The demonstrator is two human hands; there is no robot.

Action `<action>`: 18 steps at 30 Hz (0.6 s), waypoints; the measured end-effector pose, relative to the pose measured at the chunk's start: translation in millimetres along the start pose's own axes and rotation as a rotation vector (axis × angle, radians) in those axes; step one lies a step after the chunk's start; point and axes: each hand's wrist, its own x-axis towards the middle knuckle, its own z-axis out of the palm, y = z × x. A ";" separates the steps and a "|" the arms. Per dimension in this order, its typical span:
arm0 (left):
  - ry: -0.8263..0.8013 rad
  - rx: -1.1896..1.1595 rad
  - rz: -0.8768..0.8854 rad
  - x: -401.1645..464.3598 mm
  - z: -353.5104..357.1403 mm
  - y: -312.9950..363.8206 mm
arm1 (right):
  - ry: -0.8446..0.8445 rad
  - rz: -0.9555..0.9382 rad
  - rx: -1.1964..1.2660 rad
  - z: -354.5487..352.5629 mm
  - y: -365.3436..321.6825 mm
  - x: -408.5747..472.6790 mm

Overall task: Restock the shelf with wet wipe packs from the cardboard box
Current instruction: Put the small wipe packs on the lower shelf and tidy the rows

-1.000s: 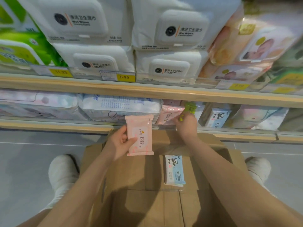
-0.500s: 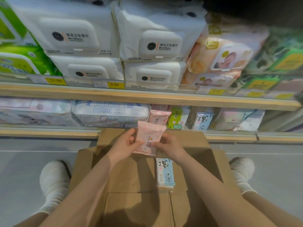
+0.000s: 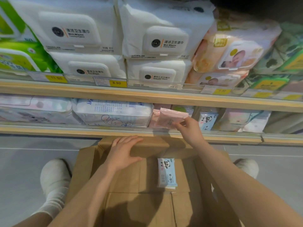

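Pink pack point(image 3: 170, 119) in right hand point(image 3: 188, 128)

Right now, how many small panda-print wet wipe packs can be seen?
2. One small light-blue panda-print pack lies flat inside the brown cardboard box. A second panda-print pack stands on the lower wooden shelf, right of the right hand. More may be hidden behind.
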 end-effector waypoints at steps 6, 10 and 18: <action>0.034 0.027 0.026 2.9 6.9 -7.6 | 0.003 0.110 -0.139 41.9 7.5 35.1; 0.068 0.021 0.036 5.2 11.8 -10.9 | 0.121 0.133 -0.128 56.7 10.0 47.9; 0.073 0.014 0.044 4.2 11.9 -11.5 | 0.060 0.251 -0.223 68.7 23.9 50.3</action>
